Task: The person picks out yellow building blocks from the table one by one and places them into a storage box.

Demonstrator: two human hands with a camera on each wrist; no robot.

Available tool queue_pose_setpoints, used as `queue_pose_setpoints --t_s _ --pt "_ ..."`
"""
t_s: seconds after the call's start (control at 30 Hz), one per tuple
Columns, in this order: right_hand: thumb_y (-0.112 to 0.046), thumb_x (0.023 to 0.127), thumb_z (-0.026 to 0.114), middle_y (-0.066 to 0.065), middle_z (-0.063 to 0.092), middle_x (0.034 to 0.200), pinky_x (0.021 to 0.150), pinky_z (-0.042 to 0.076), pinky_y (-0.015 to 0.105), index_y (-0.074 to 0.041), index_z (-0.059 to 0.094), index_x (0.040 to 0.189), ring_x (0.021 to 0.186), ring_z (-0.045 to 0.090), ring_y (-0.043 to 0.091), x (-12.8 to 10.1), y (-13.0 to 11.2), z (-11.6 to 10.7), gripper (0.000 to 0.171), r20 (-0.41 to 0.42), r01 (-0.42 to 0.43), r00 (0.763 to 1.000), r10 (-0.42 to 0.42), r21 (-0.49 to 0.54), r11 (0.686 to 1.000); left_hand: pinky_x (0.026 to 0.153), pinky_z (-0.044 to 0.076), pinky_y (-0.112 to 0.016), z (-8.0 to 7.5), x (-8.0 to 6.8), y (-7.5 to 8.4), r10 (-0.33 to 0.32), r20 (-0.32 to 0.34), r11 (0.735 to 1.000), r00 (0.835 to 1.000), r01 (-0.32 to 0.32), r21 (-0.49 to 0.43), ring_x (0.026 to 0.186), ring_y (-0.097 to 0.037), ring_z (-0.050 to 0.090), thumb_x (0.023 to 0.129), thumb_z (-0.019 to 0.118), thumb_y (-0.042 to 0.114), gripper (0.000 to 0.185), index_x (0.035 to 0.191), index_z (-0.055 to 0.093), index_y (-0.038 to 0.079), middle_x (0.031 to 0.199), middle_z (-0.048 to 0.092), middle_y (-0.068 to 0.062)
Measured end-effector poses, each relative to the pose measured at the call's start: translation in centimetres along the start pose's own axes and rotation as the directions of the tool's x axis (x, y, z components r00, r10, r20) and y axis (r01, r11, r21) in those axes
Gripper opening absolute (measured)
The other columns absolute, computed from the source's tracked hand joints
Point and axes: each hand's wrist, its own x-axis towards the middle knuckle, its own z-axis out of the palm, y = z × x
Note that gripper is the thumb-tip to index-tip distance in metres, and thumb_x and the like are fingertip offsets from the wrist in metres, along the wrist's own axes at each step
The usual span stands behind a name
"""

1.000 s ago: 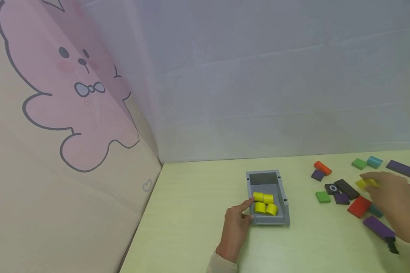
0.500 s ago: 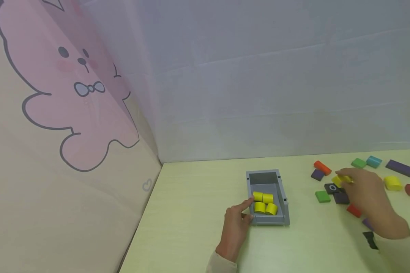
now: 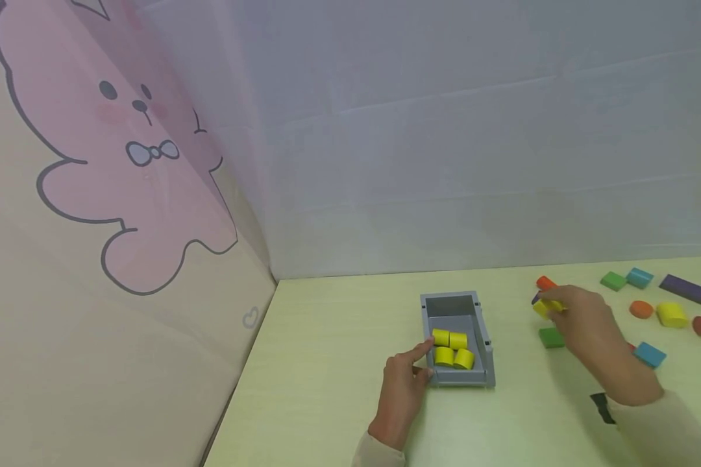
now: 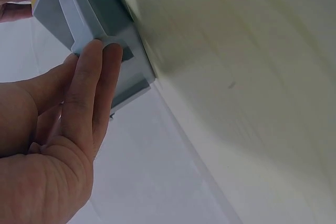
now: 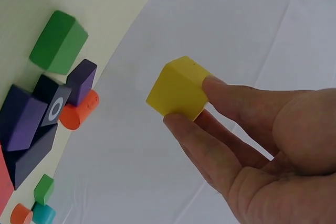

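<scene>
A grey open-topped box (image 3: 451,376) stands on the table, with several yellow cylinder blocks (image 3: 444,356) lying in its near half. My left hand (image 3: 403,395) rests against the box's left side, its fingertips at the wall and rim. In the left wrist view, the extended fingers (image 4: 84,93) touch the box wall (image 4: 139,66). My right hand (image 3: 590,331) pinches a yellow block (image 5: 181,87) with flat faces between thumb and fingertips. In the head view, that block is held up to the right of the box, overlapping a purple block (image 3: 535,298) behind it.
Loose blocks lie on the right: a green square block (image 3: 552,338), an orange cylinder (image 3: 545,283), a blue block (image 3: 650,355), a yellow cylinder (image 3: 672,315) and a long purple block (image 3: 686,289). Dark blocks (image 5: 50,100) sit close together. A curtain (image 3: 473,162) hangs behind the table.
My right hand has moved left with the yellow block, from among the scattered blocks toward the box. The blue block and an orange round block have come into sight. My left hand stays at the box.
</scene>
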Motion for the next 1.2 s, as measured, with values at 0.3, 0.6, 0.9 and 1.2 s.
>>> queue_pose_setpoints --t_s 0.3,0.6,0.9,1.2 --pt "0.014 0.085 0.077 0.04 0.064 0.126 0.089 0.054 0.068 0.015 0.068 0.122 0.113 0.061 0.06 0.4 -1.6 1.0 0.038 0.016 0.016 1.0 -0.016 -0.02 1.0 0.065 0.055 -0.019 -0.1 -0.1 0.0 -0.007 0.008 1.0 1.0 0.007 0.002 0.086 -0.015 0.077 0.09 0.075 -0.01 0.056 0.139 0.071 0.015 0.144 0.065 -0.016" --pt "0.015 0.084 0.078 0.037 0.067 0.124 0.088 0.055 0.066 0.014 0.071 0.118 0.11 0.064 0.057 0.5 -3.6 1.9 0.035 -0.029 0.083 0.996 -0.084 -0.028 0.996 0.066 0.055 -0.019 -0.1 -0.1 0.0 0.009 0.006 1.0 1.0 -0.009 0.009 0.088 -0.017 0.078 0.089 0.075 -0.011 0.056 0.139 0.071 0.014 0.143 0.065 -0.016" --pt "0.015 0.085 0.076 0.036 0.067 0.127 0.089 0.056 0.063 0.014 0.071 0.118 0.111 0.065 0.055 1.2 -5.5 2.5 0.034 -0.04 0.122 0.992 -0.122 -0.008 0.993 0.067 0.056 -0.019 -0.1 -0.1 0.0 0.026 0.009 1.0 1.0 -0.026 0.006 0.091 -0.018 0.078 0.089 0.074 -0.013 0.058 0.14 0.071 0.014 0.143 0.066 -0.015" --pt "0.014 0.087 0.075 0.034 0.067 0.128 0.094 0.054 0.063 0.011 0.073 0.119 0.116 0.064 0.054 1.6 -7.0 3.3 0.032 -0.009 0.13 0.991 -0.13 0.004 0.992 0.064 0.055 -0.019 -0.1 0.0 -0.1 0.033 0.005 0.999 0.999 -0.033 0.0 0.088 -0.019 0.078 0.09 0.074 -0.012 0.057 0.14 0.07 0.014 0.143 0.065 -0.016"
